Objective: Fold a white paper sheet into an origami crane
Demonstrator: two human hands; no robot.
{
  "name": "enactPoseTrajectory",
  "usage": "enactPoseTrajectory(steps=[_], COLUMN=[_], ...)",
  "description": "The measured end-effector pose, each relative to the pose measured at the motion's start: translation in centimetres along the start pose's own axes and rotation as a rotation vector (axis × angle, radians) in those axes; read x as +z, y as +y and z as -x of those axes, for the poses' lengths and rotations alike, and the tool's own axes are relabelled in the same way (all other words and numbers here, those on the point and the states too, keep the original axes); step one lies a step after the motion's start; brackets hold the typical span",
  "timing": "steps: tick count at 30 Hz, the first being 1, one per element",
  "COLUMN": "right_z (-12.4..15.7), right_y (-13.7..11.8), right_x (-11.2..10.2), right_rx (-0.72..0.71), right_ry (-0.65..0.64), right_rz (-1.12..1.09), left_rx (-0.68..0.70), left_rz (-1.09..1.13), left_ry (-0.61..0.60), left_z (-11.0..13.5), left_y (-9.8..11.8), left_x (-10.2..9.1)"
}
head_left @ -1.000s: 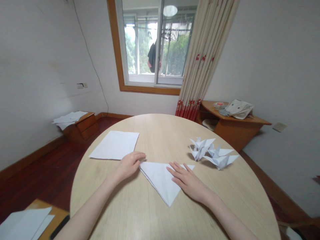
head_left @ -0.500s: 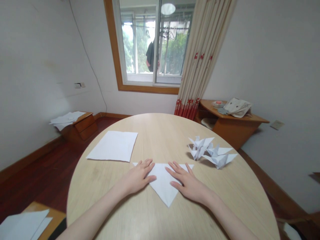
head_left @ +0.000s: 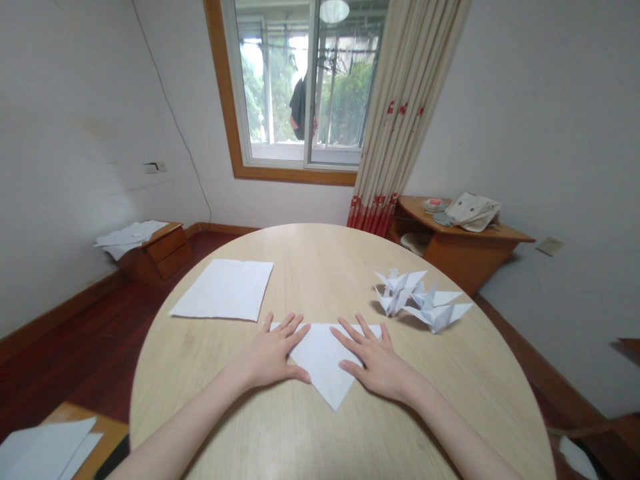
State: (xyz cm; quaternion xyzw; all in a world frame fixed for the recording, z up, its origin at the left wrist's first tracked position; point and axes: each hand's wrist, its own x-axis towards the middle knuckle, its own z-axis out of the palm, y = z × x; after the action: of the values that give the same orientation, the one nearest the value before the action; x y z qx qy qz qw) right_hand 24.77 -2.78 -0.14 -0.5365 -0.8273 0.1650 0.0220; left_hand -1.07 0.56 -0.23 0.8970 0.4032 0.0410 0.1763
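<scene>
A white sheet of paper folded into a triangle (head_left: 325, 363) lies flat on the round wooden table (head_left: 310, 443), its point toward me and its long folded edge away from me. My left hand (head_left: 280, 350) rests on the triangle's left part with fingers spread. On the right part lies my right hand (head_left: 373, 357), its fingers also spread flat. Both hands cover the paper's side corners in part. Beyond my right hand stand several folded white paper cranes (head_left: 435, 310), grouped close together.
A square white paper stack (head_left: 225, 290) lies at the table's left. More sheets rest on a low cabinet (head_left: 173, 250) at the far left and on a wooden surface at lower left. A corner desk (head_left: 470, 257) holding a cloth bag (head_left: 473, 212) stands behind right.
My left hand's fingers have spread wider, and its thumb has moved down along the triangle's left edge. My right hand's fingers have fanned out slightly. The view has shifted a little.
</scene>
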Motion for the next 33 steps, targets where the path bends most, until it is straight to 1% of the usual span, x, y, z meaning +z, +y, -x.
enactPoseTrajectory(steps=[2, 6, 14, 17, 19, 22, 25, 29, 33], right_z=[0.0, -0.1, -0.2, -0.2, -0.1, 0.0, 0.0, -0.1, 0.1], right_y=[0.1, 0.0, 0.1, 0.2, 0.2, 0.1, 0.0, -0.1, -0.2], right_x=[0.0, -0.2, -0.8, -0.8, -0.9, -1.0, -1.0, -1.1, -1.4], right_rx=[-0.015, -0.058, -0.188, -0.233, -0.253, -0.289, -0.301, -0.273, -0.257], right_ry=[0.006, 0.021, 0.156, 0.195, 0.183, 0.085, 0.010, 0.015, 0.034], right_rz=[0.005, 0.018, 0.015, -0.007, -0.040, -0.107, -0.150, -0.168, -0.162], left_rx=[0.034, 0.068, 0.098, 0.112, 0.110, 0.093, 0.080, 0.087, 0.078], left_rz=[0.011, 0.099, 0.246, 0.272, 0.278, 0.283, 0.301, 0.309, 0.258], left_ry=[0.025, 0.035, 0.134, 0.137, 0.114, 0.097, 0.114, 0.127, 0.130], left_z=[-0.1, -0.3, -0.1, 0.0, 0.0, 0.1, 0.2, 0.2, 0.2], left_y=[-0.4, -0.8, -1.7, -2.0, -2.2, -2.2, -2.4, -2.5, -1.9], left_x=[-0.1, -0.4, -0.9, -1.1, -1.5, -1.9, -2.1, -2.1, -2.2])
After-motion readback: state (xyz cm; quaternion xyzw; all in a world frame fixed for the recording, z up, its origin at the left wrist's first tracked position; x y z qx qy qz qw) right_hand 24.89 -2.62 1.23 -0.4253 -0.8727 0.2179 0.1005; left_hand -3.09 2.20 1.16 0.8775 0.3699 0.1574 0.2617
